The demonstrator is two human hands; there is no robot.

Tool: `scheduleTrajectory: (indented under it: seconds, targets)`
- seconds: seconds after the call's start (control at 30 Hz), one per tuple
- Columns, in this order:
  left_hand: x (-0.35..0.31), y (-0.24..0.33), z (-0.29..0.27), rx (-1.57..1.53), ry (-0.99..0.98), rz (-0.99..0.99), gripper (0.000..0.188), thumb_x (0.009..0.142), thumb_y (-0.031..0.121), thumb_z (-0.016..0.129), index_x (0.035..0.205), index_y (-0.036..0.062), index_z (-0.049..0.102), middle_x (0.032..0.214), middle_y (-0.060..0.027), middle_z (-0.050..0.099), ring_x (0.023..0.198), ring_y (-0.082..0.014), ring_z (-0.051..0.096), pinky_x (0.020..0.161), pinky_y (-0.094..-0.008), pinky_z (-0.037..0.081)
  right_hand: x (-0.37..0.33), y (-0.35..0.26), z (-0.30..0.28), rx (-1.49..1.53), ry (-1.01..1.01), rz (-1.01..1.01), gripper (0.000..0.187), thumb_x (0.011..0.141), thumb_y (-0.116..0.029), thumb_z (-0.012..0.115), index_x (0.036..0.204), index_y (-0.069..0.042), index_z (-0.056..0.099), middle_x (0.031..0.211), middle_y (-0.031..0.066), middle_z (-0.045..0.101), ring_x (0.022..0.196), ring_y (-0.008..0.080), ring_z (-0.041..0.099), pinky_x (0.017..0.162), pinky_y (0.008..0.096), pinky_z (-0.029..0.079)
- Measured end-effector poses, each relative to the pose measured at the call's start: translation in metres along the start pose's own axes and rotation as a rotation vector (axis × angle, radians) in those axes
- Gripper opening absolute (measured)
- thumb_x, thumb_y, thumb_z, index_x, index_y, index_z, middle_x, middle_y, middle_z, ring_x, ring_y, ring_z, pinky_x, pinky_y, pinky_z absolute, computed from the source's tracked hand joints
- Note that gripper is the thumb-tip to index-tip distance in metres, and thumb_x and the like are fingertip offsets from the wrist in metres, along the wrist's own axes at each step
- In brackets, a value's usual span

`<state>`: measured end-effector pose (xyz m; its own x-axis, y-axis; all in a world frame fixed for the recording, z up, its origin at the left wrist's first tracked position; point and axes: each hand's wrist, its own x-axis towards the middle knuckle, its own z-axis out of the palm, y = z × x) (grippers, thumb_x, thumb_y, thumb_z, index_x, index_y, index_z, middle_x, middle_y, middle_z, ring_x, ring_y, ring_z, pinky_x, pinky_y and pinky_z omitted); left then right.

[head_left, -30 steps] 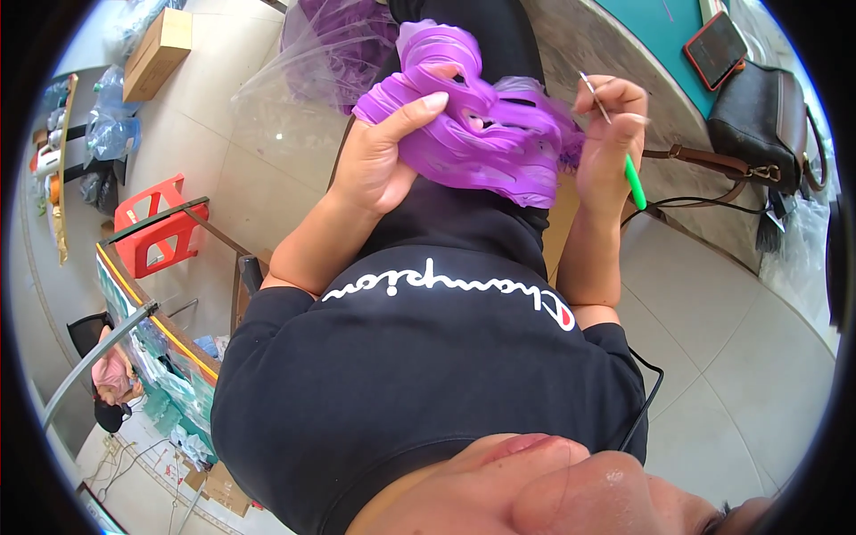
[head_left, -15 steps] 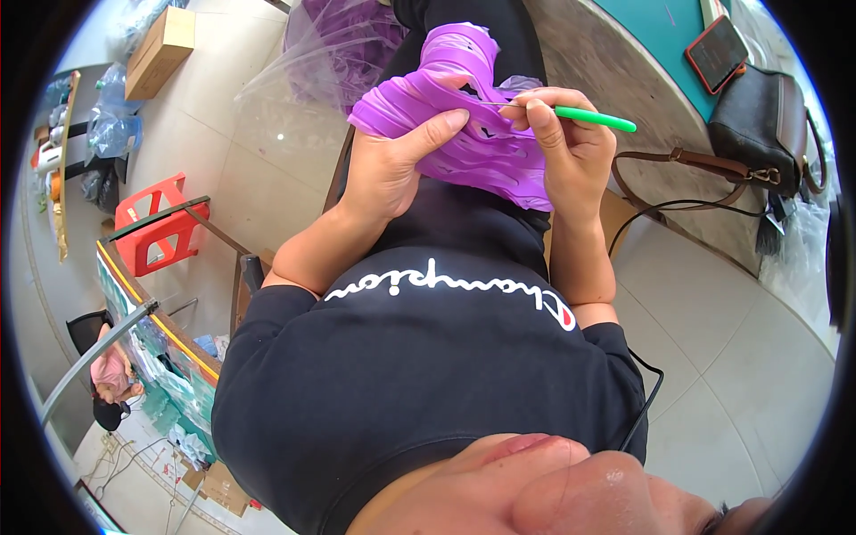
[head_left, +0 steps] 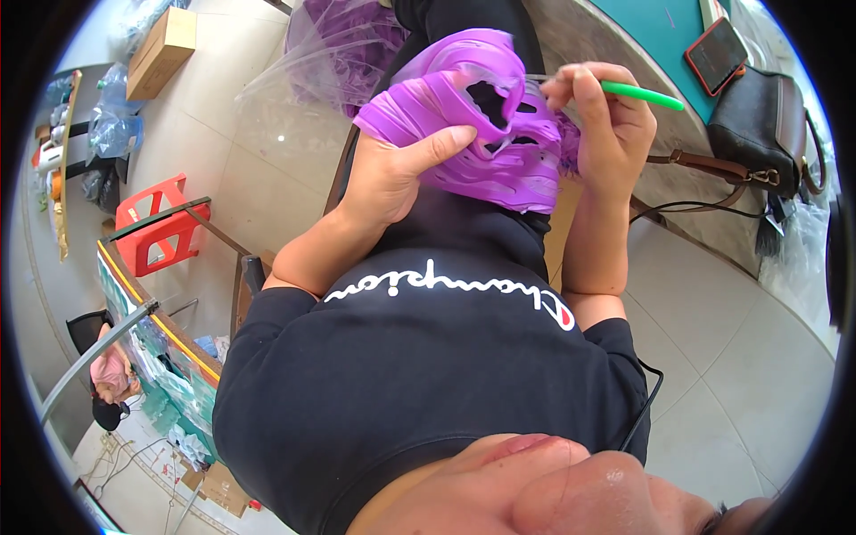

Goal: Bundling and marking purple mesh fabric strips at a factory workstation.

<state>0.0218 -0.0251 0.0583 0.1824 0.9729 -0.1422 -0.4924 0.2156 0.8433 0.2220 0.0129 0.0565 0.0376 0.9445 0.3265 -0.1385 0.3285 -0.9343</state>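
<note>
My left hand (head_left: pixel 392 174) grips a glossy purple slitted piece (head_left: pixel 526 183), soft and folded, with several dark openings through it. Its thumb presses on top and the other fingers are hidden beneath. The piece lies over my lap. To its right, my right hand (head_left: pixel 611 120) pinches a green-handled needle-like tool (head_left: pixel 644 94). The handle points out to the right; its thin metal shaft runs left toward the upper edge of the purple piece. The shaft's tip is not clear. A fringed purple edge shows beside my right palm.
A clear bag with purple pieces (head_left: pixel 343 49) lies beyond my left hand. At the far right, a phone (head_left: pixel 716 55) and a black handbag (head_left: pixel 758 129) rest on a teal-topped table (head_left: pixel 655 40). On the left are a red stool (head_left: pixel 160 223), a cardboard box (head_left: pixel 160 53) and another person (head_left: pixel 111 374).
My right hand has moved right and slightly up with the tool, away from the piece's middle. The purple piece has spread, and its dark openings look wider. My left hand keeps its hold.
</note>
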Motion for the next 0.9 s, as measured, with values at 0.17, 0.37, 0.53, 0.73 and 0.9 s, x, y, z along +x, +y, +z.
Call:
scheduleTrajectory:
  seconds: [0.17,0.37,0.53,0.73,0.9]
  targets:
    - [0.003,-0.004,0.001,0.024,0.037,0.064,0.044,0.081,-0.003,0.068,0.123,-0.0034,0.054,0.098,-0.0073,0.066,0.090,-0.0148,0.064,0.085,-0.0290,0.050,-0.020,-0.006,0.015,0.098,-0.136,0.013,0.016,0.097,-0.012,0.053,0.097,0.004,0.058,0.083,0.0137,0.065,0.068,0.0162,0.060,0.065,0.0274,0.049]
    - [0.003,0.000,0.004,0.018,0.046,0.095,0.045,0.082,-0.004,0.068,0.124,-0.0021,0.053,0.100,-0.0070,0.065,0.093,-0.0145,0.063,0.086,-0.0288,0.050,-0.021,0.008,0.015,0.099,-0.038,-0.041,0.017,0.098,-0.012,0.053,0.098,0.004,0.059,0.084,0.0132,0.067,0.072,0.0157,0.064,0.066,0.0262,0.052]
    - [0.003,0.000,0.002,0.036,0.025,0.098,0.045,0.082,-0.004,0.067,0.124,-0.0018,0.053,0.101,-0.0070,0.065,0.094,-0.0147,0.063,0.086,-0.0289,0.050,-0.024,0.008,0.017,0.117,-0.045,-0.066,0.016,0.097,-0.011,0.055,0.100,0.005,0.059,0.086,0.0125,0.067,0.075,0.0154,0.066,0.068,0.0255,0.053]
    - [0.003,-0.003,0.001,0.018,0.058,0.092,0.044,0.082,-0.004,0.067,0.123,-0.0018,0.054,0.103,-0.0072,0.064,0.096,-0.0147,0.062,0.088,-0.0292,0.049,-0.029,0.008,0.023,0.130,-0.119,-0.066,0.014,0.096,-0.008,0.056,0.099,0.005,0.061,0.089,0.0116,0.067,0.080,0.0150,0.065,0.071,0.0247,0.052]
    - [0.004,-0.003,-0.001,0.042,0.048,0.106,0.043,0.082,-0.003,0.067,0.123,-0.0017,0.054,0.104,-0.0074,0.064,0.097,-0.0146,0.062,0.089,-0.0292,0.049,-0.030,0.010,0.023,0.124,-0.099,-0.019,0.013,0.095,-0.007,0.056,0.099,0.005,0.061,0.089,0.0111,0.067,0.081,0.0148,0.065,0.071,0.0246,0.052]
